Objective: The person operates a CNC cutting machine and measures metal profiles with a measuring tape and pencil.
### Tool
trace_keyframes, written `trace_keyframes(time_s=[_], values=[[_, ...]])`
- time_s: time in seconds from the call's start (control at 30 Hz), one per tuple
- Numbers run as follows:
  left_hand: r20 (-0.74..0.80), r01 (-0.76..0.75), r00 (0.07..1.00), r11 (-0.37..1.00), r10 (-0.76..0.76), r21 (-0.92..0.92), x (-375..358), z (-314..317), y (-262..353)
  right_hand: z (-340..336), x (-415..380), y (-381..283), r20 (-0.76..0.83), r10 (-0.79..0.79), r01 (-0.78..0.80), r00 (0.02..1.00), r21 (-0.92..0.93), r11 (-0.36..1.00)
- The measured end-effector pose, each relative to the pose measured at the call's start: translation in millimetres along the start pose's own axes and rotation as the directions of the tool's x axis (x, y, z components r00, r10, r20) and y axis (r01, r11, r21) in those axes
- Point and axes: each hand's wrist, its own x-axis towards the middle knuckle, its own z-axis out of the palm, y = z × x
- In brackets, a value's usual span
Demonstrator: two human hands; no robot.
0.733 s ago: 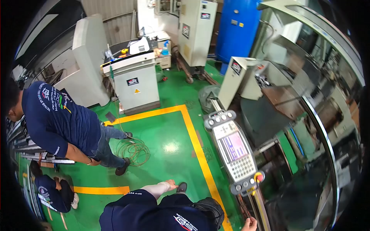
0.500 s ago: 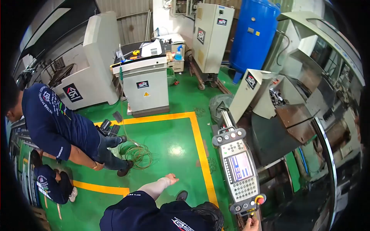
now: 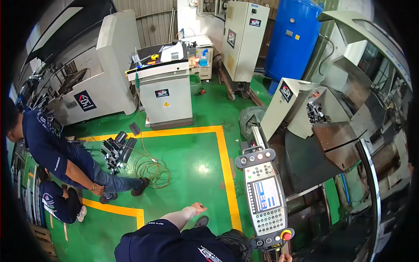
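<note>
My left hand [image 3: 200,208] hangs out over the green floor beside my shoe, at the end of a pale sleeve. Its fingers look loosely curled, with nothing visible in them. At the bottom edge of the view, my right hand [image 3: 286,258] is mostly cut off. Its fingertips close near the lower end of the control panel [image 3: 273,223], around something I cannot make out. The panel has a lit screen [image 3: 266,195], rows of keys and a red emergency stop button [image 3: 286,236] just above my right hand.
A person [image 3: 70,153] stands at left near black metal profiles [image 3: 118,148] and a coiled hose [image 3: 152,172]. Another person [image 3: 61,201] crouches behind. Ahead are a grey cabinet [image 3: 168,98] and a blue tank [image 3: 290,43]. Machinery [image 3: 301,157] fills the right side.
The view has shifted slightly. The standing person has moved left, uncovering more black profiles. My right hand sits lower and shows less; my left hand is slightly lower.
</note>
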Motion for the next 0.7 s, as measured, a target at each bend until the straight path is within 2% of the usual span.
trace_keyframes(time_s=[0.07,0.17,0.23,0.33,0.43,0.47,0.5,0.53,0.57,0.6,0.63,0.67,0.7], values=[[0.034,0.010,0.999,1.000,-0.010,-0.021,0.1,1.5,12.7,-2.6,6.8,5.9,-0.016,0.005,-0.004,1.000,0.022,1.000],[0.022,-0.066,0.998,0.997,0.065,0.043,4.5,-5.7,24.6,2.0,19.0,7.7,-0.065,-0.062,0.061,0.996,-0.005,0.998],[-0.003,-0.040,0.999,0.999,0.040,0.023,10.4,-14.4,30.4,5.2,26.5,-2.2,-0.080,-0.057,0.054,0.995,-0.042,0.998],[-0.022,-0.007,1.000,1.000,0.008,0.027,22.7,-30.3,27.4,12.4,35.6,-21.1,-0.087,-0.083,0.080,0.993,-0.037,0.996],[-0.013,-0.021,1.000,0.999,0.020,-0.035,46.9,-42.2,3.1,16.2,50.2,-19.5,-0.096,-0.147,0.131,0.984,-0.160,0.979],[0.017,-0.048,0.999,0.998,0.049,-0.041,58.2,-49.1,0.2,17.7,71.7,7.2,-0.055,-0.186,0.182,0.981,-0.064,0.981],[0.061,0.044,0.997,0.988,-0.036,-0.149,59.1,-58.3,10.3,16.3,81.7,46.4,-0.049,-0.214,0.215,0.976,0.020,0.976],[0.119,0.135,0.987,0.963,-0.109,-0.233,54.4,-69.1,29.7,17.1,85.7,37.9,-0.134,-0.220,0.219,0.966,-0.024,0.975],[0.134,0.127,0.988,0.923,-0.084,-0.364,52.9,-76.4,46.4,6.4,86.1,2.3,-0.131,-0.159,0.142,0.979,-0.130,0.981],[0.151,0.132,0.986,0.861,-0.065,-0.491,55.2,-82.2,67.2,-3.9,95.1,-18.1,-0.151,-0.199,0.173,0.968,-0.170,0.970],[0.160,0.101,0.987,0.807,-0.008,-0.582,60.8,-83.7,89.3,-17.6,115.4,-15.8,-0.162,-0.341,0.286,0.926,-0.290,0.913],[0.157,0.082,0.987,0.734,0.033,-0.674,64.6,-84.4,111.9,-31.1,126.3,-50.8,-0.164,-0.283,0.224,0.945,-0.308,0.925],[0.131,0.045,0.989,0.684,0.074,-0.728,61.3,-83.1,137.7,-46.1,151.7,-42.5,-0.153,-0.376,0.302,0.914,-0.364,0.881]])
